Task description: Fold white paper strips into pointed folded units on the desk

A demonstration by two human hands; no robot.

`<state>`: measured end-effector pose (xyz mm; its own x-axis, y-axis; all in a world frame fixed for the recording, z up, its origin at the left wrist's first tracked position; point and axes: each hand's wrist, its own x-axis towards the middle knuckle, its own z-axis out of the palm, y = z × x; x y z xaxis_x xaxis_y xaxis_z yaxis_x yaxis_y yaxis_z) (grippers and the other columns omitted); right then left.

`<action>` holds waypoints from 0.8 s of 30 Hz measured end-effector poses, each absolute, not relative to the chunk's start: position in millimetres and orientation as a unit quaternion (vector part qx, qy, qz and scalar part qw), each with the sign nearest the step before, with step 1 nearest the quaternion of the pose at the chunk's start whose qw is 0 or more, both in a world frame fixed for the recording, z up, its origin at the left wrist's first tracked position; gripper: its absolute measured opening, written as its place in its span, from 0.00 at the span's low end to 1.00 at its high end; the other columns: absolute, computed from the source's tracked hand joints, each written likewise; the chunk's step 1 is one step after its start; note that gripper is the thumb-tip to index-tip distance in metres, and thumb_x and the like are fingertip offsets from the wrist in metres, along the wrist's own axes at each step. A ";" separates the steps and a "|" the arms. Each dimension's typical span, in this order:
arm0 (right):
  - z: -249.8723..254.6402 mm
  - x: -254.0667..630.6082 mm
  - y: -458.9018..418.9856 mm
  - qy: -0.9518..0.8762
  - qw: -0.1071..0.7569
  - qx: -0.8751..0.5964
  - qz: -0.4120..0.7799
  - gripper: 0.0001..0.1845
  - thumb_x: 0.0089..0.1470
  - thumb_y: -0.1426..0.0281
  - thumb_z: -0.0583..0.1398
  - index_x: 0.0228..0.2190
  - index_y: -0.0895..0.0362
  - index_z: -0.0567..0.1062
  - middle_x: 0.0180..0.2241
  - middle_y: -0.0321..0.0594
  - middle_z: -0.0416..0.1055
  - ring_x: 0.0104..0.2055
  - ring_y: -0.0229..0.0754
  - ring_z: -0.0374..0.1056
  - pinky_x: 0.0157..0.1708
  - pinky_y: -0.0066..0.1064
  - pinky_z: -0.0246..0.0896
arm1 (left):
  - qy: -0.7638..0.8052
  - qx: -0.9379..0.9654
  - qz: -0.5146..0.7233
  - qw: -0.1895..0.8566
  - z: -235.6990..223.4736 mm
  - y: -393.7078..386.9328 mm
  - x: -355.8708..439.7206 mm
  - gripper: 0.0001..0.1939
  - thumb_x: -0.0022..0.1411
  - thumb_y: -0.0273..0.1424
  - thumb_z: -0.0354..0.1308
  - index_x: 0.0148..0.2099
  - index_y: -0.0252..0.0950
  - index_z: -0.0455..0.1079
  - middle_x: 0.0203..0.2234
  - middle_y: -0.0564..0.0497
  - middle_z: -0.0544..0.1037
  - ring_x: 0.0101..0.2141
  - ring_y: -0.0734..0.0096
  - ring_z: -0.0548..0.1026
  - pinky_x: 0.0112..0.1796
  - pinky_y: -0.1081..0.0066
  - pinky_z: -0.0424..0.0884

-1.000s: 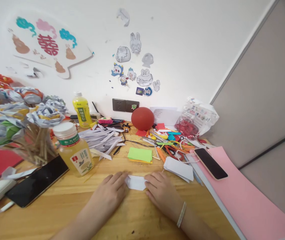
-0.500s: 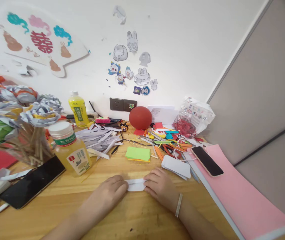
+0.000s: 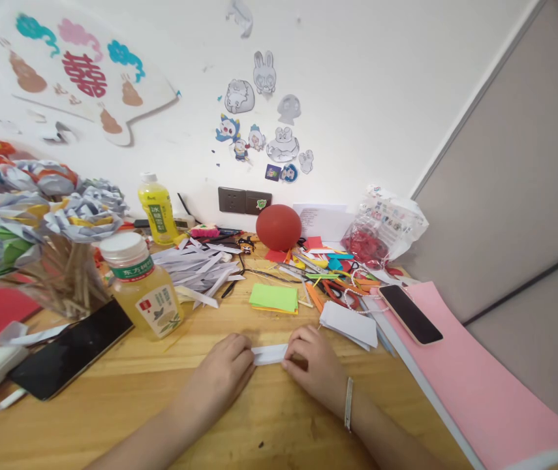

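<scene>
A small strip of folded white paper [image 3: 269, 354] lies between my two hands, low over the wooden table. My left hand [image 3: 232, 367] grips its left end with the fingers curled together. The right end is pinched between the thumb and fingers of my right hand [image 3: 310, 358], which wears a bracelet [image 3: 348, 403] at the wrist. Just beyond my hands sit a pad of green paper slips [image 3: 274, 297] and a stack of white paper slips [image 3: 348, 323].
Juice bottles [image 3: 144, 287] and a black phone [image 3: 72, 349] stand or lie at left, near paper flowers [image 3: 83, 219]. A red balloon [image 3: 279, 227], paper strips [image 3: 195, 266] and scissors are at the back. Pink paper [image 3: 479, 365] carries another phone [image 3: 410, 314] at right.
The paper between my hands now looks narrower from front to back. My right thumb and fingers have arched into a rounder pinch. The whole view has shifted slightly.
</scene>
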<state>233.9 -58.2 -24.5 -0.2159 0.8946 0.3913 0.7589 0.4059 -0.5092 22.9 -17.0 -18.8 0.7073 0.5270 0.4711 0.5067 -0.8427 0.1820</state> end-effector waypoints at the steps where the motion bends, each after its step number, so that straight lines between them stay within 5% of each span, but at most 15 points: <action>1: -24.5 232.8 -57.9 -0.761 0.330 -0.547 0.115 0.07 0.46 0.78 0.63 0.23 0.57 0.70 0.30 0.35 0.67 0.36 0.40 0.62 0.36 0.31 0.56 | 0.289 0.920 0.263 0.019 -18.1 -17.9 23.8 0.17 0.67 0.27 0.41 0.30 0.34 0.67 0.28 0.48 0.69 0.31 0.69 0.68 0.33 0.70 0.67; 9: -28.4 234.7 -56.4 -0.755 0.322 -0.558 0.126 0.07 0.48 0.75 0.64 0.23 0.57 0.71 0.30 0.35 0.67 0.35 0.39 0.62 0.34 0.30 0.55 | 0.330 0.914 0.238 0.007 -15.8 -19.4 27.2 0.15 0.65 0.26 0.44 0.29 0.35 0.67 0.27 0.48 0.68 0.29 0.67 0.67 0.30 0.69 0.65; 16: -32.0 237.3 -58.7 -0.876 0.220 -0.419 -0.098 0.11 0.58 0.77 0.53 0.25 0.57 0.70 0.29 0.39 0.69 0.31 0.40 0.58 0.31 0.32 0.52 | 0.254 0.948 0.166 -0.093 -14.7 -20.5 22.6 0.09 0.64 0.24 0.49 0.31 0.35 0.67 0.28 0.49 0.69 0.30 0.64 0.65 0.33 0.66 0.64; 24: -9.7 241.6 -74.5 -0.891 0.154 -0.428 0.013 0.10 0.54 0.71 0.57 0.39 0.58 0.73 0.39 0.44 0.69 0.40 0.44 0.61 0.39 0.36 0.59 | 0.209 0.964 0.114 -0.115 -17.8 -32.7 22.0 0.02 0.58 0.23 0.58 0.33 0.34 0.69 0.30 0.47 0.73 0.34 0.61 0.68 0.37 0.63 0.64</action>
<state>241.6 -74.5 -9.7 -0.5864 0.7658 0.2638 0.7576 0.6338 -0.1557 22.0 -32.7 -17.8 0.8864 0.3777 0.2676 0.4300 -0.8859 -0.1741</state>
